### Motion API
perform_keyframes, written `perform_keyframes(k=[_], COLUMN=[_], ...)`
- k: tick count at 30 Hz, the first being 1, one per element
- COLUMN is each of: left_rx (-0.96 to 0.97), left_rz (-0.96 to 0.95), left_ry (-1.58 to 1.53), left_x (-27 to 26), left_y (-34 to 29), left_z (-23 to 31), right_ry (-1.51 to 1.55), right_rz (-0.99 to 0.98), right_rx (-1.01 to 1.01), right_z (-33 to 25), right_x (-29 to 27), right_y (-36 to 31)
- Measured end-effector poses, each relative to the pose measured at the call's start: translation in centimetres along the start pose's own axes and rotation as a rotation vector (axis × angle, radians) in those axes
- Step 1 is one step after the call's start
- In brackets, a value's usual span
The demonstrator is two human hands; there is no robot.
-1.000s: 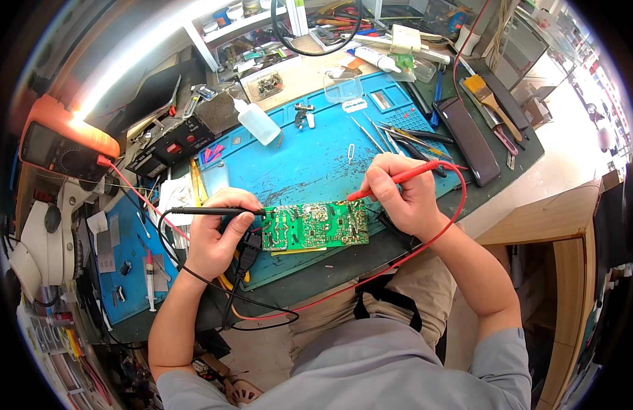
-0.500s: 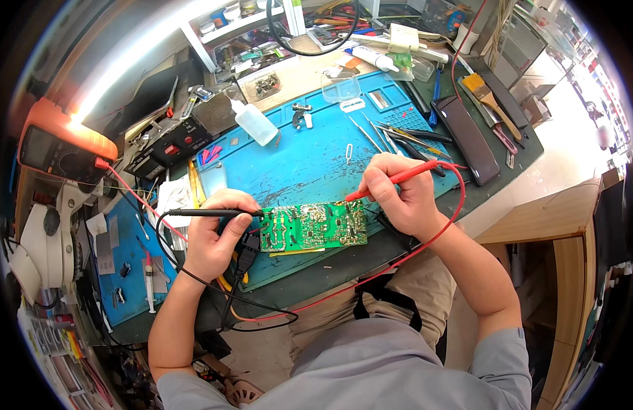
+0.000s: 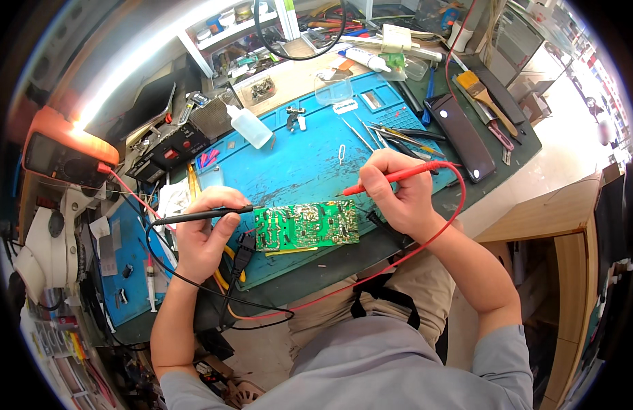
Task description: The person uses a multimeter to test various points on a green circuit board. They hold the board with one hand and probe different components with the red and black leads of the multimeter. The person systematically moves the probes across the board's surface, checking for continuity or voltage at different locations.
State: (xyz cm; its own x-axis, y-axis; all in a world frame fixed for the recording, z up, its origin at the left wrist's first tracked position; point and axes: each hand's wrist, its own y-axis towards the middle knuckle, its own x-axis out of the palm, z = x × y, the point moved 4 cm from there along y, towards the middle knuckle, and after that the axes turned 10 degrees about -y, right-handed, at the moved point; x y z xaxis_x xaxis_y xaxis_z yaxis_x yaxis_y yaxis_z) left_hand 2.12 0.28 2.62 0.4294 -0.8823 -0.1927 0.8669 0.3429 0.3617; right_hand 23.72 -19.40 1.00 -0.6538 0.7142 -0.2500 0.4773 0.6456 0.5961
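A green circuit board (image 3: pixel 306 225) lies at the near edge of the blue work mat (image 3: pixel 289 174), solder side up. My left hand (image 3: pixel 206 236) is closed around a black test probe (image 3: pixel 204 216), whose tip is at the board's far left corner; whether it touches cannot be told. Between the fingers of my right hand (image 3: pixel 402 195) is a red test probe (image 3: pixel 392 178), its tip just beyond the board's far edge, seemingly clear of it. A red lead runs from the orange multimeter (image 3: pixel 69 154) at the left, whose display is too dim to read.
A black plug with cable (image 3: pixel 244 254) sits by the board's left end. Beyond are a white squeeze bottle (image 3: pixel 250 128), a SIM pin (image 3: pixel 342 154), and tweezers and pliers (image 3: pixel 405 137). At the right lie a dark phone (image 3: pixel 460 133) and a brush (image 3: pixel 482 96).
The red probe's tip has lifted from the board's far right corner and shifted left and up. The black probe has tilted, its tip slightly higher. The whole view has shifted a little.
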Motion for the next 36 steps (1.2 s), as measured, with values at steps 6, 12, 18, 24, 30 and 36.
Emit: perform_keyframes(k=[6,12,18,24,30,36], left_rx=[-0.04,-0.225,-0.297,-0.337,-0.344,-0.361], left_rz=[-0.159,-0.317,-0.385,-0.404,-0.423,-0.441], left_ry=[0.081,-0.186,-0.316,-0.343,-0.352,-0.317], left_x=[1.9,3.1,4.4,4.5,4.6,4.6], left_y=[2.9,6.2,6.8,7.0,6.9,7.0], left_z=[0.5,-2.4,-3.6,-4.2,-4.3,-4.3], right_ry=[-0.057,-0.046,-0.071,-0.105,-0.077,-0.075], right_rz=[0.018,0.02,0.001,-0.068,-0.035,-0.027], right_rx=[0.079,0.093,0.065,0.105,0.083,0.07], right_z=[0.9,0.4,0.4,0.3,0.6,0.6], right_x=[-0.2,-0.1,-0.1,-0.2,0.1,0.2], right_y=[-0.1,0.1,0.1,0.0,0.1,0.1])
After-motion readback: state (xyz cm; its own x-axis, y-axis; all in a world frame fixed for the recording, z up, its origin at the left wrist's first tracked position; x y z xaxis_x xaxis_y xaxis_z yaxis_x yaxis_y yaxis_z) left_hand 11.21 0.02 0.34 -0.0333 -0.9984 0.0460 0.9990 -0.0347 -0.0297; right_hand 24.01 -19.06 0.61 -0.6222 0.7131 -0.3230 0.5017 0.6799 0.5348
